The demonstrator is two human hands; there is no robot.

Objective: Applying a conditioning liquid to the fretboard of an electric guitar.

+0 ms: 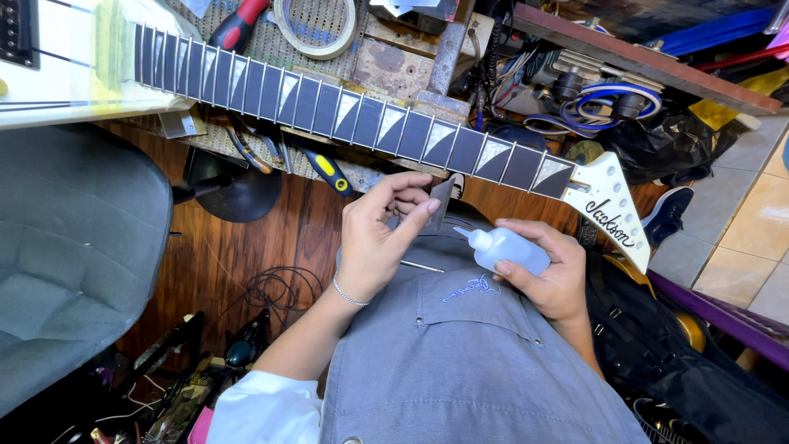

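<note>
My left hand [380, 238] pinches a small dark flat piece [440, 204] between thumb and fingers, just below the guitar neck. In my right hand [549, 271] lies a small clear squeeze bottle [509, 249], nozzle aimed left at that piece. The electric guitar's dark fretboard [362, 115], with white triangular inlays, runs across the view from the white body [57, 74] at upper left to the white pointed headstock [608, 205] at right. A grey apron [460, 353] covers my lap beneath both hands.
A grey padded chair [74, 247] stands at left. On the perforated bench behind the neck lie a red-handled tool [238, 25], a tape roll [316, 29] and a blue-yellow screwdriver [329, 171]. Coiled wires [279, 288] lie on the wooden floor. A dark bag [657, 148] sits at right.
</note>
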